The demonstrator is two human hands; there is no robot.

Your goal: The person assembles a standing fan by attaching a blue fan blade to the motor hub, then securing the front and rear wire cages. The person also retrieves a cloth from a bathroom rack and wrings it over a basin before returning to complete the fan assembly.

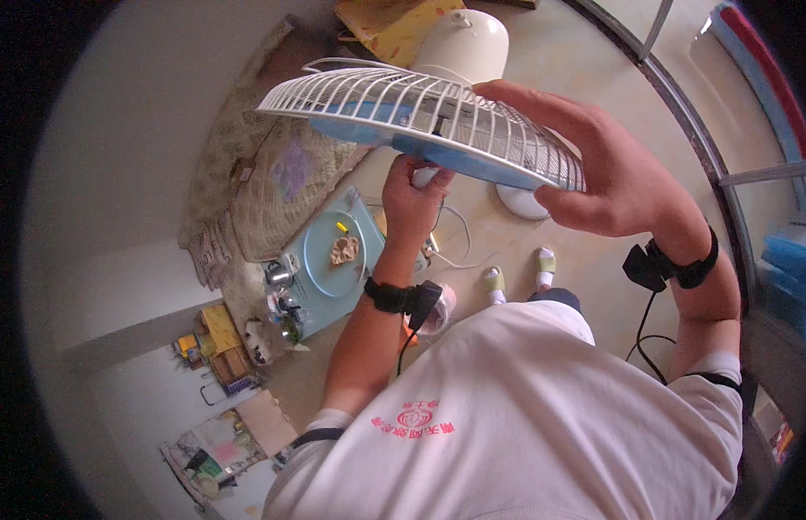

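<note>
A standing fan fills the upper middle, with a cream motor housing (pixel 463 45), a white wire guard (pixel 342 94) and blue blades (pixel 472 162). Below the blades' middle, my left hand (pixel 409 206) has its thumb and fingers closed round a small white knob (pixel 424 177) at the hub. On the right side of the fan, my right hand (pixel 606 165) grips the guard's rim between thumb and fingers. The fan's round white base (pixel 522 202) shows on the floor beneath. Each wrist wears a black strap with a small device and a cable.
To the left stands a light blue table (pixel 320 316) with a pale ring (pixel 309 267), a crumpled brown cloth (pixel 344 250) and metal pots (pixel 281 273). A patterned cover (pixel 286 186) lies behind it. White cords (pixel 459 238) trail near the fan base. A pink bucket (pixel 439 309) stands near my feet.
</note>
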